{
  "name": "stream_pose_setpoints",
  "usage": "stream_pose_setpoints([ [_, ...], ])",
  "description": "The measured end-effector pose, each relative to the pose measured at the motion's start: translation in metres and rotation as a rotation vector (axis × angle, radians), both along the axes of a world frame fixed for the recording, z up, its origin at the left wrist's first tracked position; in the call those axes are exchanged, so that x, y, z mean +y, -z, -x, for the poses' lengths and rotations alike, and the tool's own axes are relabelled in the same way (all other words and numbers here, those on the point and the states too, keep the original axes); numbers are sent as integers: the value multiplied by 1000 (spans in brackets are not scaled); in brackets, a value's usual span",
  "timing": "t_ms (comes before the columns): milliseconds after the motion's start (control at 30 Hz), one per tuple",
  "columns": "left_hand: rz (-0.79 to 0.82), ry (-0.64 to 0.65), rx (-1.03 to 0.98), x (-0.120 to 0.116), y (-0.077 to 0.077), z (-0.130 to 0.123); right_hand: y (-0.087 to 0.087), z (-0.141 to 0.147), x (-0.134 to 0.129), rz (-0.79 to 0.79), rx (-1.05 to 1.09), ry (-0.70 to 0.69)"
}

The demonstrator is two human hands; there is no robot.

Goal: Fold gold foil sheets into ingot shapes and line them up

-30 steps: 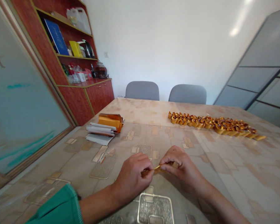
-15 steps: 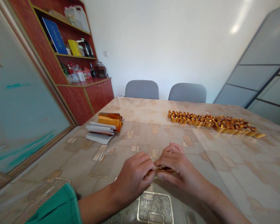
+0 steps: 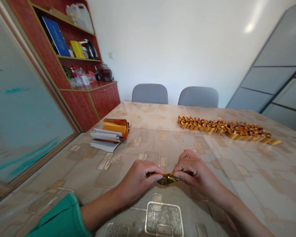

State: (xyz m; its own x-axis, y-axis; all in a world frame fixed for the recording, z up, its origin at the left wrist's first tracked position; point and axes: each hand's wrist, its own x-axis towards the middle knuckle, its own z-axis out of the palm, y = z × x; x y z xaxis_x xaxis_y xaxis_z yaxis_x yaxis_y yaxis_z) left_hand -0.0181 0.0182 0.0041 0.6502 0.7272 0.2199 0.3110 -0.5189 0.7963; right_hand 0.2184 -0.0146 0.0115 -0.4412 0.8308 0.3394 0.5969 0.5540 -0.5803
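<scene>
Your worktop (image 3: pixel 148 113) carries everything in reach. On its far right side, a row of folded gold pieces (image 3: pixel 227 128) runs sideways. On the left side, near the left edge, a stack of gold and white paper (image 3: pixel 111 133) lies well apart from the row.

Your right hand (image 3: pixel 193 169) and left hand (image 3: pixel 140 176) face each other at the front of the worktop. Each grip is narrow, pinching the same gold paper piece (image 3: pixel 168 179) between thumb and fingers. The piece lies directly between the two grips, to the right of your left hand and to the left of your right. Its long axis runs roughly from hand to hand, across your view. Neither hand is clearly nearer: both touch it.

Note the limits of view. Your fingers cover both ends of the piece, and its underside is hidden. You cannot tell whether it touches the worktop. Its creases are hard to make out
</scene>
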Motion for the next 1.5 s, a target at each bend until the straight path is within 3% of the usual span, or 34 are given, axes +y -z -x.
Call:
stream_pose_setpoints([
  [367,80,85,124,8,-2,7,-14,-11,2,26,-11,-71],
  [633,-90,-2,109,-5,-9,-5,-6,10,-2,-49,-35,-115],
  [767,68,3,92,-7,-3,-9,-2,24,-6,-58,-15,-122],
  [900,110,15,57,-5,1,-5,-1,14,-3,33,110,-65],
  [1067,126,-63,26,-5,-2,-2,-5,-11,1,115,257,78],
  [1333,156,-72,-14,-8,-4,-7,-3,0,-2,178,202,13],
  [1500,287,-121,-99,-10,-6,-8,-2,-15,5,141,271,128],
])
